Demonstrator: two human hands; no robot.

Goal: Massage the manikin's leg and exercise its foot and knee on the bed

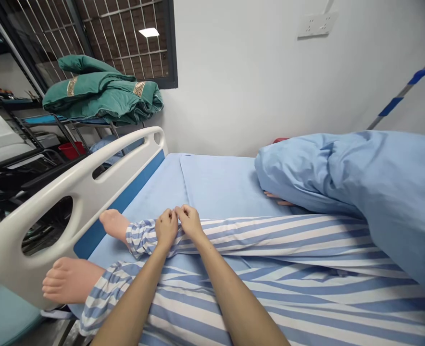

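Striped trousers [270,235], on two legs [75,282] lying along the bed [219,185], appear soft, light and pliable, best held by loose folds above the far ankle [120,228], where left hand [167,226] and right hand [190,223] have fingers [168,213] curled closed, apparently pinching cloth.

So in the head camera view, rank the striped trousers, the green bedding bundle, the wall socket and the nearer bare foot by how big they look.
Largest to smallest:
1. Striped trousers
2. Green bedding bundle
3. Nearer bare foot
4. Wall socket
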